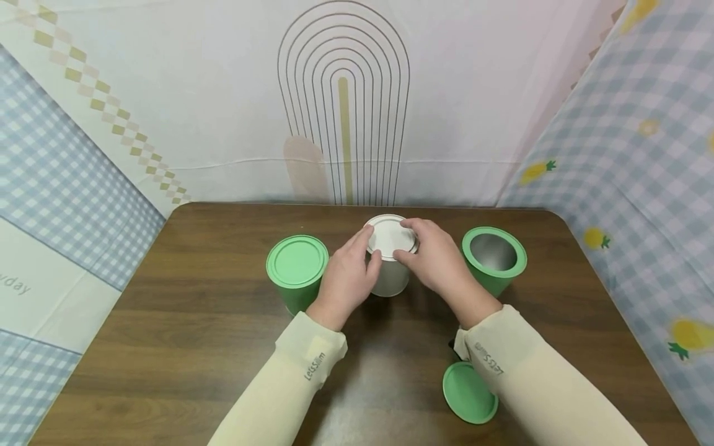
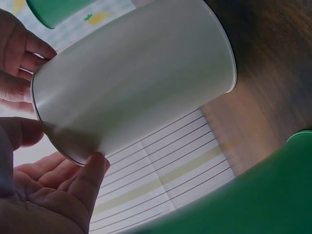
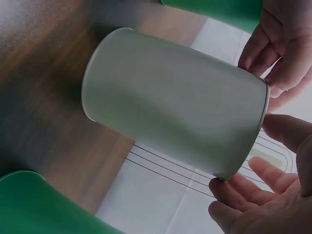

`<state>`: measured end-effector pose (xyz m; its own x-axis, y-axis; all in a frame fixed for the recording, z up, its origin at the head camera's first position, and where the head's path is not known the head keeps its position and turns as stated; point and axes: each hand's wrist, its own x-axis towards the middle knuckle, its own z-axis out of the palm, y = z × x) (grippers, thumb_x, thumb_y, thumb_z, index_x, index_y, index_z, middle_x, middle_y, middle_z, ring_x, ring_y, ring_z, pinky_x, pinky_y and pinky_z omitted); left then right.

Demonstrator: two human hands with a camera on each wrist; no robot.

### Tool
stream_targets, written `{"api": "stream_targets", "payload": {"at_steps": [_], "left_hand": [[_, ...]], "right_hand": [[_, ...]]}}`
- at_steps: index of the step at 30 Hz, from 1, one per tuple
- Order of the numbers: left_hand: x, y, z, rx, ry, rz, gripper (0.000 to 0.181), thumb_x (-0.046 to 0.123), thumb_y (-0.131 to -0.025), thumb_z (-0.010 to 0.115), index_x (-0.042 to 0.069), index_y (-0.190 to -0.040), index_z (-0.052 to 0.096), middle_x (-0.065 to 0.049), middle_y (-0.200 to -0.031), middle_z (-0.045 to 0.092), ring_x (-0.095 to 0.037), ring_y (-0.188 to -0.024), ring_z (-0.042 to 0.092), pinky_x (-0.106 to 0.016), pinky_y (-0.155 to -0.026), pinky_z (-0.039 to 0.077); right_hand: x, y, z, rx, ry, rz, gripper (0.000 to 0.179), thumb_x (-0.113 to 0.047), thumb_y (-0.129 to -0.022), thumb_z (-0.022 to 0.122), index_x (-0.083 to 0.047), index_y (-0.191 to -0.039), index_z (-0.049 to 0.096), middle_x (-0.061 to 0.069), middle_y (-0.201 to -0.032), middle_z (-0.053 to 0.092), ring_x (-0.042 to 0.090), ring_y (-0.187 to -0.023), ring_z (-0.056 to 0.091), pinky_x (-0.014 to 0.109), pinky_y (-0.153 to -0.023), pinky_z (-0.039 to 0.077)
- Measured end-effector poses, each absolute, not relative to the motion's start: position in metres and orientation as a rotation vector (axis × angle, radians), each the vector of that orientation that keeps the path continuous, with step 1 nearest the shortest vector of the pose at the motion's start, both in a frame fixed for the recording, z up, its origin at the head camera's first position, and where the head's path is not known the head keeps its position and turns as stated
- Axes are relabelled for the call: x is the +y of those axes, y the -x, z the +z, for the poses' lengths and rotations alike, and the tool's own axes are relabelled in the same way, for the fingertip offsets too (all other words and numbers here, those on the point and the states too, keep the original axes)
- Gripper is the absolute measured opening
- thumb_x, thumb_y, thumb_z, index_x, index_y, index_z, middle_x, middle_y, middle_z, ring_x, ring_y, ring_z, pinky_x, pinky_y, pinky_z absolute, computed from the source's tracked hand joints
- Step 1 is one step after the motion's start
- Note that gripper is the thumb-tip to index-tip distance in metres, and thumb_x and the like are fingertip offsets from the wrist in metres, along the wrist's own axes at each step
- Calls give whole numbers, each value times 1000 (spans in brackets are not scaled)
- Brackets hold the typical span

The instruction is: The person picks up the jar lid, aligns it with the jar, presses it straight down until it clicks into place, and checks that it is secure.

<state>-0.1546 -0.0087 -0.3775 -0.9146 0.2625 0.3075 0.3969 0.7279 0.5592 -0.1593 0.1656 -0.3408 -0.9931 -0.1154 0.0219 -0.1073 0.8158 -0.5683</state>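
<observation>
A pale grey-white can (image 1: pixel 390 283) stands upright near the table's back edge, its white lid (image 1: pixel 387 235) on top. My left hand (image 1: pixel 348 272) holds the lid's left rim between thumb and fingers. On the opposite side, my right hand (image 1: pixel 437 257) grips the rim with thumb and fingertips. Both wrist views show the can's plain side (image 2: pixel 136 78) lying across the picture, with the fingers of the right hand (image 3: pixel 258 195) around its top edge. Whether the lid sits fully down cannot be told.
Left of the left hand stands a green can (image 1: pixel 297 263) with its lid on. An uncovered green can (image 1: pixel 491 282) stands on the right, its metal inside showing. A loose green lid (image 1: pixel 470 393) lies on the brown table (image 1: pixel 184 347) beside the right sleeve. Patterned cloth hangs behind.
</observation>
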Motion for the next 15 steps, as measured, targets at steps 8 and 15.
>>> {"api": "stream_targets", "payload": {"at_steps": [8, 15], "left_hand": [[-11, 154, -378, -2720, 538, -998, 52, 21, -101, 58, 0, -147, 48, -15, -149, 50, -28, -134, 52, -43, -109, 45], [-11, 150, -376, -2730, 543, -1014, 55, 23, -99, 60, 0, -147, 47, -16, -149, 50, -29, -135, 51, -44, -109, 44]], "right_hand": [[169, 151, -354, 3025, 314, -969, 56, -24, -94, 69, 0, -142, 52, 18, -153, 45, 34, -139, 45, 51, -110, 40], [173, 144, -353, 3061, 347, -958, 58, -25, -92, 71, 0, -141, 53, 18, -151, 46, 35, -138, 46, 52, -109, 41]]}}
